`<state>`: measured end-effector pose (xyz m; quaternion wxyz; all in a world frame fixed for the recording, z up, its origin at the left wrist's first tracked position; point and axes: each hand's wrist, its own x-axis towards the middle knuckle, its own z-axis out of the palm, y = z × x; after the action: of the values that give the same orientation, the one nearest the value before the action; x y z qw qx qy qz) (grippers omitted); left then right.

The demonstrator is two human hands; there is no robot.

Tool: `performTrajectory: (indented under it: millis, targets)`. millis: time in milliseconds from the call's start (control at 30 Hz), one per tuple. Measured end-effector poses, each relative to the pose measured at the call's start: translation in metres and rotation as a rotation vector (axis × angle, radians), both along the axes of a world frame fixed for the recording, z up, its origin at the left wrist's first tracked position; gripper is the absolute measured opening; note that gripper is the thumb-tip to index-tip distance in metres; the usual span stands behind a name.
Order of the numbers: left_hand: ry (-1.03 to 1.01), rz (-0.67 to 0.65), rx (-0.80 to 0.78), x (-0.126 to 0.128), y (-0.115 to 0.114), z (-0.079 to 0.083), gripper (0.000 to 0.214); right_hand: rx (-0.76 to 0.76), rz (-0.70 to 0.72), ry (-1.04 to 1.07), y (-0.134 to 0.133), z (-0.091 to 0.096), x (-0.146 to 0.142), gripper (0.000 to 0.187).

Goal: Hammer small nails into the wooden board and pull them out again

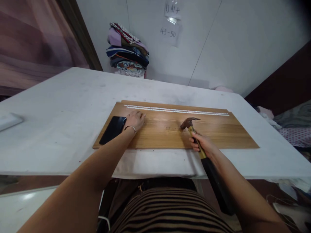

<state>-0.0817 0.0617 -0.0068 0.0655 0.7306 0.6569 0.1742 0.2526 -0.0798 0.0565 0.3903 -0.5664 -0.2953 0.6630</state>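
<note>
Hammer [209, 166]: long axis diagonal, head far left | right hand [202, 142]: fingers round it | left hand [135, 120]: fingers unclear

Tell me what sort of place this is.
Perhaps a room in a home, though I can't be sure: a pinkish curtain hangs at one side, a stack of folded cloth stands near the wall, and a hammer and wooden board make a white table look like a makeshift workbench.
</note>
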Motion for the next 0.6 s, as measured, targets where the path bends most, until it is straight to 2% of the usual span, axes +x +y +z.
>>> performTrajectory:
  millis: [233,600]
  targets:
    - [-0.012,-0.005,0.009,-0.0002,0.001,-0.0056,0.046,0.008,0.0,-0.011,-0.0022,0.0009,0.0049,0.052]
    - [-0.038,-0.003,-0.018,0.0037,-0.0034,-0.0009,0.047,0.012,0.054,-0.008,-0.0013,-0.0039,0.0077,0.045]
